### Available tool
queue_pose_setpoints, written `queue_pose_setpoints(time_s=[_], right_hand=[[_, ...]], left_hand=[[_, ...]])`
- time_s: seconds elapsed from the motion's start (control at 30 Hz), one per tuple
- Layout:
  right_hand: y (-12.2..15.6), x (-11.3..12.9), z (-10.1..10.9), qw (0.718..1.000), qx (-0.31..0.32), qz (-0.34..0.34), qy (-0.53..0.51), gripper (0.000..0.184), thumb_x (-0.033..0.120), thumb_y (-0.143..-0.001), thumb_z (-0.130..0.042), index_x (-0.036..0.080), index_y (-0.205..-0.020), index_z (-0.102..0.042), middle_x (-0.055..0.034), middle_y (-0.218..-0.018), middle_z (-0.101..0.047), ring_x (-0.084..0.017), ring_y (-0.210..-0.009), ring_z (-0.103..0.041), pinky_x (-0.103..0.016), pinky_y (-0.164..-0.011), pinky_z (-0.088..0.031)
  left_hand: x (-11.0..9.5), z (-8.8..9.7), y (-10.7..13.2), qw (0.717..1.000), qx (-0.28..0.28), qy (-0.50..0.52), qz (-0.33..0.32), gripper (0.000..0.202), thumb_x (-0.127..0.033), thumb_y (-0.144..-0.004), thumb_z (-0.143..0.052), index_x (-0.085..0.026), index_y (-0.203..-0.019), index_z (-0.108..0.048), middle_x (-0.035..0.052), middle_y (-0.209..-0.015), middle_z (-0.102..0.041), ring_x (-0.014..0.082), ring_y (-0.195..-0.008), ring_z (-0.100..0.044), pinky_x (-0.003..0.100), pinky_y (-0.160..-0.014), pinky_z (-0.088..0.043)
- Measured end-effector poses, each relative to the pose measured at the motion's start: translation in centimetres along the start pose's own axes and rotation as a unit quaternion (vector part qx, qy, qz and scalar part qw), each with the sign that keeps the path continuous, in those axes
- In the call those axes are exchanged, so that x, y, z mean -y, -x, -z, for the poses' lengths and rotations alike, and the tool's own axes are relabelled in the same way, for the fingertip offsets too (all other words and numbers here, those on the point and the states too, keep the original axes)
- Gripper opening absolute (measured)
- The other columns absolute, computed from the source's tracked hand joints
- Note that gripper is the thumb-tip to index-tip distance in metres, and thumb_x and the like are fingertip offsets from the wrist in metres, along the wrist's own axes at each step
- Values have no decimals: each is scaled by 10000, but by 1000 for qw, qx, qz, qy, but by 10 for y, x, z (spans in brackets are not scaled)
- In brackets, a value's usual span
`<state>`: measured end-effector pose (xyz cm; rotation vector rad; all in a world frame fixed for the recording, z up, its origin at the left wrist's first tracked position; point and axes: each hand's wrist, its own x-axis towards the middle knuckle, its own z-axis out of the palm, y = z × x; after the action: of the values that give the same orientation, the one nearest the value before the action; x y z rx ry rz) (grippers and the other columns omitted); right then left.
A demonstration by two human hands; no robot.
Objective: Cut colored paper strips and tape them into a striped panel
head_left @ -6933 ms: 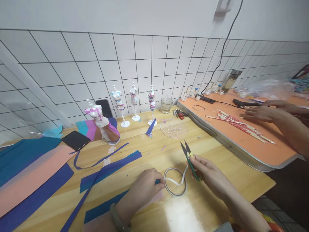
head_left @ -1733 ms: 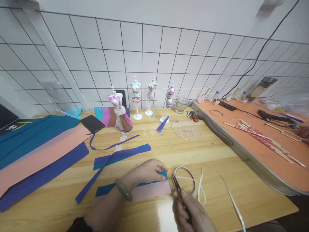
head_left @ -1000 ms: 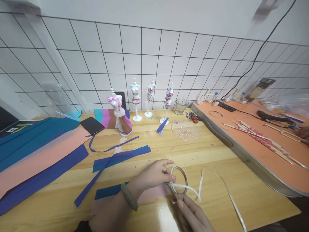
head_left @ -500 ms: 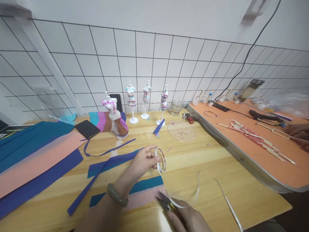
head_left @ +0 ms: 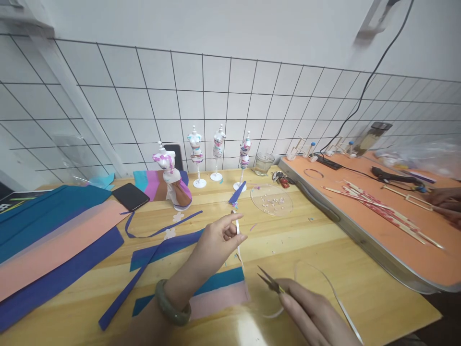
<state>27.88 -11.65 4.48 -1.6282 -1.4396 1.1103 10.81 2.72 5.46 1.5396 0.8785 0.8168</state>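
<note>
My left hand (head_left: 225,235) pinches a thin roll of narrow white tape (head_left: 238,228), now turned nearly edge-on, and a short tail hangs from it over the wood. Small pointed scissors (head_left: 269,279) with parted blades are in my right hand (head_left: 309,307), lower and to the right. A blurred white strip (head_left: 273,315) shows just beneath the scissors; whether my fingers touch it I cannot tell. Below my left hand lies a teal and pale pink cloth piece (head_left: 219,293). Another long pale strip (head_left: 340,302) lies right of my right hand.
Blue and teal strips (head_left: 165,245) and larger cloth sheets (head_left: 61,240) lie left. Several small dress forms (head_left: 195,154) stand at the back, near a glass cup (head_left: 263,164) and a clear disc with beads (head_left: 272,199). An orange tray-like table (head_left: 363,202) stands right, with another person's hands (head_left: 448,202).
The roll has turned from showing its ring to nearly edge-on. My right hand and scissors have moved right and slightly up, and the tape no longer stretches between both hands.
</note>
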Motion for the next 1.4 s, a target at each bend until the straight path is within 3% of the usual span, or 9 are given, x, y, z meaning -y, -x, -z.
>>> queue_pose_setpoints(time_s=[0.17, 0.43, 0.6, 0.8, 0.9, 1.03, 1.17, 1.3, 1.4], right_hand=[[-24, 13, 19, 985, 41, 27, 166, 364, 466, -915, -437, 225, -652, -510, 13, -618, -574, -155, -579, -522, -253, -549, -335], [-49, 15, 11, 983, 118, 49, 130, 415, 466, -930, -392, 199, -618, -459, 51, -599, -367, -107, -559, -336, -230, -520, -256], [-58, 7, 9, 986, 125, 52, 94, 463, 500, -925, -385, 196, -577, -410, 60, -603, -260, -102, -554, -260, -232, -512, -211], [-75, -14, 16, 985, 159, 61, -3, 428, 500, -906, -428, 182, -647, -550, 52, -620, -391, -106, -597, -352, -225, -567, -280], [-79, -25, 19, 981, 182, 59, -14, 407, 572, -809, -535, 182, -735, -625, 46, -641, -484, -114, -612, -411, -227, -579, -320], [-61, -25, 14, 977, 173, 52, 115, 270, 361, -567, -808, 197, -717, -655, 43, -659, -574, -124, -607, -459, -218, -526, -280], [-38, -16, 7, 942, 145, 50, 300, 107, 90, -633, -617, 196, -638, -608, 15, -648, -626, -125, -566, -486, -231, -508, -245], [-31, -20, 16, 942, 146, 48, 299, 216, 30, -670, -469, 201, -661, -600, -6, -679, -658, -144, -602, -550, -235, -531, -300], [-37, -31, 38, 958, 134, 22, 251, 161, 118, -786, -485, 207, -716, -600, -8, -711, -661, -155, -632, -568, -239, -554, -355]], left_hand=[[-11, -3, 2, 995, 48, -82, -40, 427, -237, -783, -601, -260, -1209, -584, -47, -724, -567, 117, -695, -507, 264, -695, -405], [-12, -4, 3, 992, 62, -103, -42, 455, -239, -796, -588, -290, -1247, -554, -52, -731, -548, 115, -702, -493, 262, -698, -408], [-10, -3, 1, 993, 59, -95, -32, 459, -246, -787, -593, -253, -1244, -558, -46, -729, -552, 114, -688, -496, 254, -672, -418], [6, 1, -14, 991, 16, -122, -48, 442, -259, -787, -579, -240, -1228, -565, -40, -729, -552, 124, -696, -508, 260, -684, -421], [16, 7, -21, 988, -18, -141, -54, 452, -246, -781, -569, -245, -1233, -561, -41, -723, -555, 130, -689, -510, 264, -677, -408], [25, 14, -23, 986, -39, -155, -50, 461, -241, -779, -556, -243, -1240, -556, -44, -700, -554, 133, -677, -516, 255, -657, -406], [24, 19, -18, 986, -51, -157, -37, 455, -257, -784, -555, -204, -1236, -556, -32, -724, -549, 132, -692, -515, 251, -667, -420], [20, 22, -10, 986, -64, -153, -21, 449, -287, -782, -569, -202, -1223, -565, -29, -724, -550, 131, -688, -515, 249, -663, -429], [20, 24, -3, 986, -67, -150, -11, 441, -309, -778, -572, -191, -1204, -577, -26, -714, -555, 134, -682, -521, 250, -654, -431]])
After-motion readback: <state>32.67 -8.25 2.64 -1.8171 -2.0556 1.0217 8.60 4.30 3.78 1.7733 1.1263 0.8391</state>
